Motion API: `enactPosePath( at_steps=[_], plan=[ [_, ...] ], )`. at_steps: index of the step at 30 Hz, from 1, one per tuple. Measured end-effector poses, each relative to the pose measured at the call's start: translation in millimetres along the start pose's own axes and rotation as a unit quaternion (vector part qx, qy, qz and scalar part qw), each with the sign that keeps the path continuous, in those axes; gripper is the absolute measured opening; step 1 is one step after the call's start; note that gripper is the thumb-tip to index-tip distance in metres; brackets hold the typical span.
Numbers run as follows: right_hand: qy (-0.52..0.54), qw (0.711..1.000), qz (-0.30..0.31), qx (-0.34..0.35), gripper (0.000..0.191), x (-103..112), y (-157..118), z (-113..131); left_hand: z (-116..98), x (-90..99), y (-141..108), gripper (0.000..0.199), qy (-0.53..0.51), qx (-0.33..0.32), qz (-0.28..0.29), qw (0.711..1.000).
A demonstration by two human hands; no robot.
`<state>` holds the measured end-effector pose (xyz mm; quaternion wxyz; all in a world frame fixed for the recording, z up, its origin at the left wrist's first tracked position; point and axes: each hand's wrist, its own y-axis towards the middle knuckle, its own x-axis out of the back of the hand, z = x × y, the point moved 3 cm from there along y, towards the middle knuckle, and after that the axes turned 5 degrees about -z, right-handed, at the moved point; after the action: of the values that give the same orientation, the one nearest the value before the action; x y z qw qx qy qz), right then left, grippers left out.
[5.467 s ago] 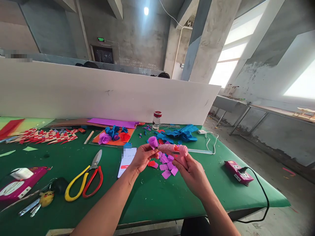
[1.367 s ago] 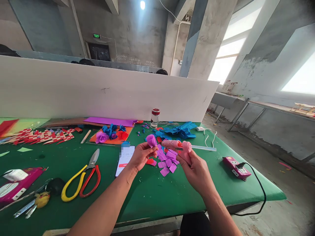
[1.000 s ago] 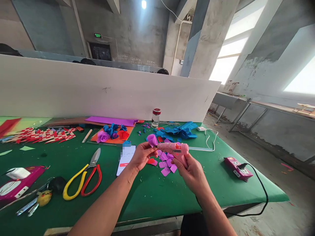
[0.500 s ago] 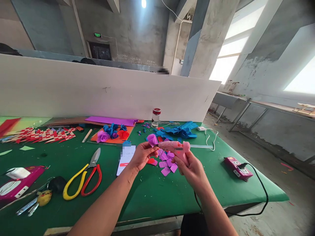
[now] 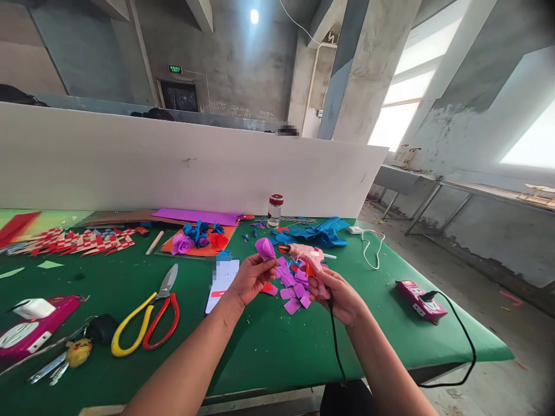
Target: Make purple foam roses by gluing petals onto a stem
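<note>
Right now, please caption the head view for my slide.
Left hand holds curled purple paper, right hand a pink glue gun, above a green table.

The table [image 5: 277,352] has a green cover. On it lie scissors [image 5: 163,293] with yellow and red handles, a phone [image 5: 222,282], small purple paper pieces [image 5: 287,279], crumpled blue paper [image 5: 323,233], and two power strips [image 5: 414,294]; a glass jar [image 5: 274,215] stands upright

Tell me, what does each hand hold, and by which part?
Left hand: purple paper flower, by its lower end. Right hand: pink glue gun, by its handle.
</note>
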<state>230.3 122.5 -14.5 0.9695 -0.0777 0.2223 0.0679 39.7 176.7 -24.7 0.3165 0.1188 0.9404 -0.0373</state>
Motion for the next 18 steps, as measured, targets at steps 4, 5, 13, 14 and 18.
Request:
enactPosePath(
  at_steps=[4, 5, 13, 14, 18],
  plan=[
    [-0.084, 0.996, 0.006, 0.022, 0.033, 15, -1, 13, -2, -0.6, 0, 0.018, -0.006, 0.003, -0.003, 1.000],
    [-0.114, 0.993, 0.009, 0.036, 0.033, 20, -4, 19, -2, -0.5, 0, 0.018, -0.008, 0.003, -0.004, 1.000],
    [-0.380, 0.923, -0.041, 0.052, 0.052, 98, -14, 39, -1, 1.7, 5, 0.013, -0.006, -0.005, 0.022, 1.000],
    [-0.420, 0.905, -0.045, 0.050, 0.052, 108, -13, 36, -1, 1.9, 5, 0.013, -0.005, -0.007, 0.023, 1.000],
    [-0.557, 0.822, -0.076, 0.092, 0.051, 139, -9, 24, 1, 3.2, 6, 0.013, -0.001, -0.004, 0.023, 1.000]
  ],
)
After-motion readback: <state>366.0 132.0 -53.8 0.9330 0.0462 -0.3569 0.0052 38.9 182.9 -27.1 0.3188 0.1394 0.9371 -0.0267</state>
